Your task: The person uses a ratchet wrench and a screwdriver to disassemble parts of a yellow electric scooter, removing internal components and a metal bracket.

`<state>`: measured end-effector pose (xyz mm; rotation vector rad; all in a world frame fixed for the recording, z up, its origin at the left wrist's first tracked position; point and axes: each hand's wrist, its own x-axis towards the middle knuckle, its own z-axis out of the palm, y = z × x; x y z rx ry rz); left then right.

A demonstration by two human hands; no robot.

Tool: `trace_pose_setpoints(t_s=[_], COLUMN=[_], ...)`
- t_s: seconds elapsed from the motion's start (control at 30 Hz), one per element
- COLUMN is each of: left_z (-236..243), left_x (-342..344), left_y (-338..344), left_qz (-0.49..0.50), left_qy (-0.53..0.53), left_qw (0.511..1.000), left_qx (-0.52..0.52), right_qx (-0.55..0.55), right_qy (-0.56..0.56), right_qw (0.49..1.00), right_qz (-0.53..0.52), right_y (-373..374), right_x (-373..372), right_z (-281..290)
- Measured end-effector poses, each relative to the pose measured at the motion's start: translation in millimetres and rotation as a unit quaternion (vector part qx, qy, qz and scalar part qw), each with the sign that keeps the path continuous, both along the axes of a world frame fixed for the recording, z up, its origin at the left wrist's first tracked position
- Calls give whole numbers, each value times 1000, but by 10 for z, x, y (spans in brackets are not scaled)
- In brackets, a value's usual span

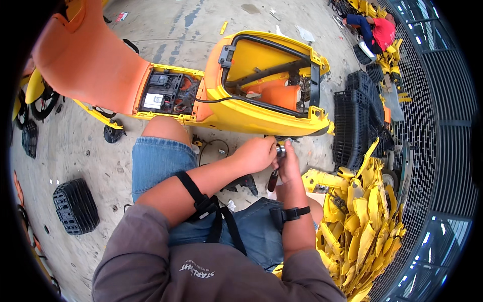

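My left hand (255,154) is closed just below the lower edge of a yellow scooter body (216,118); what its fingers grip is hidden. Right against it, my right hand (289,163) closes round a ratchet wrench (273,180) with a round metal head and a dark, reddish handle pointing down. The metal head shows between both hands. The scooter's orange seat (93,60) is flipped up at the left, baring a compartment (168,93) with black parts and wires. A black tube frame (274,43) rims the opening of the yellow rear shell.
A heap of yellow plastic panels (359,216) lies on my right. Black baskets (354,116) are stacked beyond it, another basket (75,206) stands at far left. Dark parts (244,185) lie on the floor near my knees. A person in red (383,34) sits at far right.
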<state>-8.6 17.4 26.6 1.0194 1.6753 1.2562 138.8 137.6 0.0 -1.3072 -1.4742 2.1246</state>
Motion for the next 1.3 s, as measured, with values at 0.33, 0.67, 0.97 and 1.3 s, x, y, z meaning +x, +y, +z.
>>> trace_pose_setpoints(t_s=[0.33, 0.67, 0.97, 1.3], left_z=[43, 172, 224, 140], left_x=[-239, -556, -491, -311], left_y=[-39, -122, -85, -187], left_qz=[-67, -76, -67, -122], left_qy=[249, 287, 269, 249], left_qw=[957, 947, 954, 943], left_qx=[-133, -119, -117, -183], right_qx=[16, 42, 121, 307], right_qy=[-64, -174, -366, -446], right_qw=[964, 983, 886, 817], right_qz=[-256, 36, 256, 199], right_y=[435, 49, -31, -520], right_x=[480, 384, 527, 1082], right_z=[67, -568, -2024, -2705])
